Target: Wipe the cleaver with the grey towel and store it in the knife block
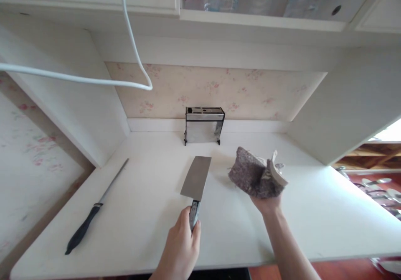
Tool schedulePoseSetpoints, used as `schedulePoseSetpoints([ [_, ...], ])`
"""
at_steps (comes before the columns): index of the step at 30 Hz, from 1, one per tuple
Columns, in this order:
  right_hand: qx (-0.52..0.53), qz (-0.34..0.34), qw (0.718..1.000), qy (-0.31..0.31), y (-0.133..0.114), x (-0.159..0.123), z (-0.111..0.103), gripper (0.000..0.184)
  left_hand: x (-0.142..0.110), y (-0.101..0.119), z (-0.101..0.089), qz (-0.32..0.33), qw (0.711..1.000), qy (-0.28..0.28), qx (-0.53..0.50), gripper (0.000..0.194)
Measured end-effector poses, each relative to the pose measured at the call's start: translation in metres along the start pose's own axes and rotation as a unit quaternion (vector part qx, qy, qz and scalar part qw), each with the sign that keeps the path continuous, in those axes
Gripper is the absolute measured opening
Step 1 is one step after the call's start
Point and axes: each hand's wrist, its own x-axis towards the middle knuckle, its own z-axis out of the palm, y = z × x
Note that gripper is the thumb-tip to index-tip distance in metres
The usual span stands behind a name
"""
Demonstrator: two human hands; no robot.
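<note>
Well to the left of the knife block (203, 130) and nearer you, the sharpening steel (96, 207) lies flat on the worktop (150, 196), its black handle towards your edge and its rod slanting away towards the rear. Lying that way, it probably gives your left side an easy handle to reach, while its length keeps out of the middle.

In front of the knife block, your left hand (180, 242) is closed around the handle of the cleaver (198, 177). The blade points away from you towards the block, with its broad face turned up; that grip seems to keep your fingers behind the blade, clear of its edge. The cleaver's handle is inside your left hand, and its blade reaches out beyond your fingers.

The knife block stands against the low ledge at the rear, likely there to leave the front free for handling.

To the right of the block and nearer you, your right hand (269, 204) holds up the bunched grey cloth (250, 173) from below. The cloth sits over your palm and fingers, so you cannot tell how tightly they curl; the folds probably give padding.
</note>
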Motion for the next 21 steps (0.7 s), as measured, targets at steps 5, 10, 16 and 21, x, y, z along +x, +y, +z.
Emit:
schedulePoseSetpoints([
  [5, 0.029, 0.004, 0.999, -0.02, -0.001, -0.016, -0.011, 0.034, 0.021, 0.01, 0.018, 0.011, 0.998, -0.007, 0.054, 0.027],
  [10, 0.02, 0.039, 0.999, -0.015, 0.001, -0.013, -0.029, 0.032, 0.034, 0.025, 0.026, -0.015, 0.997, -0.01, 0.079, 0.026],
  [16, -0.002, 0.045, 0.998, -0.037, 0.003, -0.019, -0.024, 0.047, 0.038, 0.031, 0.032, -0.022, 0.993, -0.01, 0.114, 0.033],
  [21, 0.013, 0.057, 0.996, -0.061, 0.001, -0.021, -0.02, 0.05, 0.042, 0.034, 0.031, -0.009, 0.981, -0.027, 0.192, 0.033],
])
